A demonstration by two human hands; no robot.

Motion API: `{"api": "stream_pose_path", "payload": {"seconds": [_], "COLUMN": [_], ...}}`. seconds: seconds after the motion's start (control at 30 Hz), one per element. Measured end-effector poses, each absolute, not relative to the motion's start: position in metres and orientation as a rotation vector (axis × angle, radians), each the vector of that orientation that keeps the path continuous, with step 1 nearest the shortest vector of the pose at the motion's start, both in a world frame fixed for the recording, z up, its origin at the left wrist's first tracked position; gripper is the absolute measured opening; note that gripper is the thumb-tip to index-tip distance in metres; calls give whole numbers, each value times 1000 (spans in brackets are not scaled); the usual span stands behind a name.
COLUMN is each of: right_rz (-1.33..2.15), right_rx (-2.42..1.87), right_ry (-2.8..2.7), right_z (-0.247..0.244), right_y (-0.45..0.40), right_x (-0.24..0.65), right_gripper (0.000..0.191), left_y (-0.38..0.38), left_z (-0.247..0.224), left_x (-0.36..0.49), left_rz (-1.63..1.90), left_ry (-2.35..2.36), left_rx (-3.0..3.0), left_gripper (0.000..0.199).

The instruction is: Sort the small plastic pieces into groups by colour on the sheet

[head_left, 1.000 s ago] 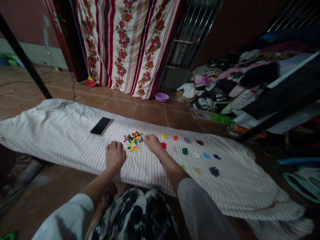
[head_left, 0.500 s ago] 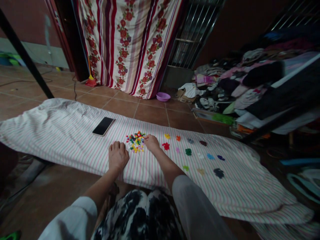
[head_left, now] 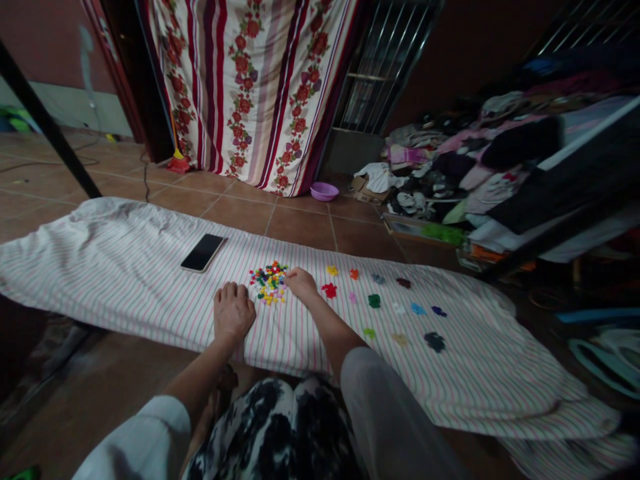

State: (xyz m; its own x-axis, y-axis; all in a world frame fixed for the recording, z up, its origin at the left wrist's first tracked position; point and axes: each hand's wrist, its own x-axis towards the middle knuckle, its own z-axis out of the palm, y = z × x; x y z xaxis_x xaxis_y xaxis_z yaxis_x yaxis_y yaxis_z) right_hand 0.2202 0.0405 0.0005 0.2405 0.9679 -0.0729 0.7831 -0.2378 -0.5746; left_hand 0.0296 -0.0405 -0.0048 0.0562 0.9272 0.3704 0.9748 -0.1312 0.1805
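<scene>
A mixed pile of small coloured pieces (head_left: 269,283), too small to name, lies on a striped cloth (head_left: 310,340). At the pile's right edge, my right hand (head_left: 301,283) has thumb and fingers pinched together; anything between the fingertips is too small to make out. My left hand (head_left: 233,311) rests palm down on the cloth, just left of the pile, fingers laid out and holding nothing. To the right lie small single-colour heaps, among them a red heap (head_left: 329,291), a yellow heap (head_left: 332,271), a dark green heap (head_left: 374,301) and a dark grey heap (head_left: 435,342).
A phone (head_left: 203,253) lies on the cloth to the left. Beyond the cloth's far edge, a purple basin (head_left: 325,192) stands on the tiled floor before a flowered curtain (head_left: 250,100). Clothes (head_left: 460,160) are heaped at the right; black poles slant in at both sides.
The camera view has shifted slightly. Both hands keep nearly the same places beside the pile, and the right fingers stay pinched at its edge.
</scene>
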Motion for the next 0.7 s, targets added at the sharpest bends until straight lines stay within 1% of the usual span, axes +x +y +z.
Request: {"api": "stream_pose_path", "payload": {"seconds": [0.23,0.4,0.57,0.7], "right_rz": [745,720,581,291], "right_rx": [-1967,-1764,-1516,-1556], "right_ry": [-1394,-1341,-1338,-1263], "right_z": [-9,-8,8,17], "right_y": [39,28,-16,-71], "right_x": [229,239,279,345], "right_gripper": [17,20,23,27], "left_y": [-41,-42,-44,-46], "left_z": [-5,-3,-1,0], "left_x": [29,29,28,27], "left_rz": [-602,-567,-560,-577], "left_ry": [-1981,-1973,-1975,-1984], "left_rx": [-2191,-2169,-2177,-2200], "left_gripper": [19,20,24,30]}}
